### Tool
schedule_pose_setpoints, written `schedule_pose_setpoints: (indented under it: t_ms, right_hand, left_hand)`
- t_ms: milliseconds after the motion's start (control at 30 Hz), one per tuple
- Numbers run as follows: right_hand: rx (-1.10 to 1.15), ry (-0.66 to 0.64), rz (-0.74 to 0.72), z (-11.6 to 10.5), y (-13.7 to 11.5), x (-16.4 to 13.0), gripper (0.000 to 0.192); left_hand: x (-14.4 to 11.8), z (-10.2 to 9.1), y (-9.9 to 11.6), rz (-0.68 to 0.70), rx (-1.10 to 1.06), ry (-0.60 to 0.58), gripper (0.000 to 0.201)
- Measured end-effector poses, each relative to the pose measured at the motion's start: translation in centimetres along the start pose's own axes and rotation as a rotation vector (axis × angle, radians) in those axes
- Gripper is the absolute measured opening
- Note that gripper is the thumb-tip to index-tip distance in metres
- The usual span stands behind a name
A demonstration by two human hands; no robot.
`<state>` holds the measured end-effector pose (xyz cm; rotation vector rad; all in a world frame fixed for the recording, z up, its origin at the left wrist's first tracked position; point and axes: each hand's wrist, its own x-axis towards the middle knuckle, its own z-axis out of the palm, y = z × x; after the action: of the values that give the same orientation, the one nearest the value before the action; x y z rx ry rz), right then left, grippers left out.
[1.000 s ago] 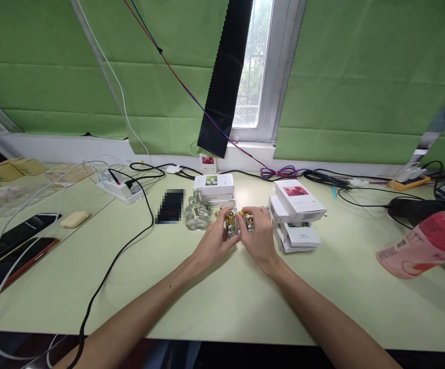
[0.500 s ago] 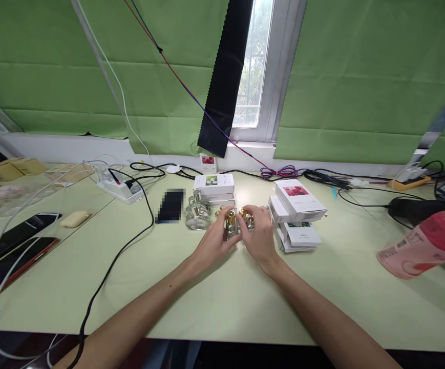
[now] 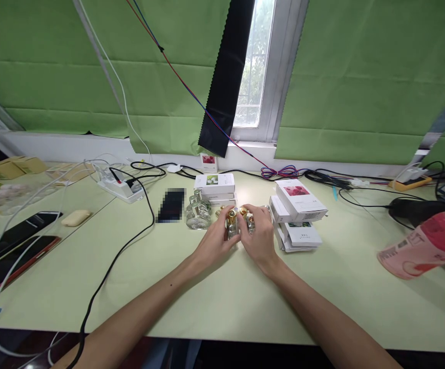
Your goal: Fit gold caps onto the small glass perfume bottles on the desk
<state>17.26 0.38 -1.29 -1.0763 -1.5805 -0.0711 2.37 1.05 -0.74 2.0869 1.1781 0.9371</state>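
No legible wording anywhere: only small dark print, too fine to read, on the white boxes with flower pictures stacked on the bench, and white characters, blurred past reading, on the pink wrapper at the right edge.

both hands meet (fingers curled), forearms converging.

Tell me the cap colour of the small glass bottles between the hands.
Shiny gold caps on clear glass, seen in the head view.
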Motion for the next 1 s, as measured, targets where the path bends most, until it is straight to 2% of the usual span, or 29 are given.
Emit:
schedule_pose_setpoints:
  t_ms: [1000]
  right_hand:
    - [-0.031, -0.031, 0.041, 0.05, 0.39, 0.16, 0.013]
  left_hand:
    - [0.14, -0.13, -0.01, 0.016, 0.024, -0.006, 0.065]
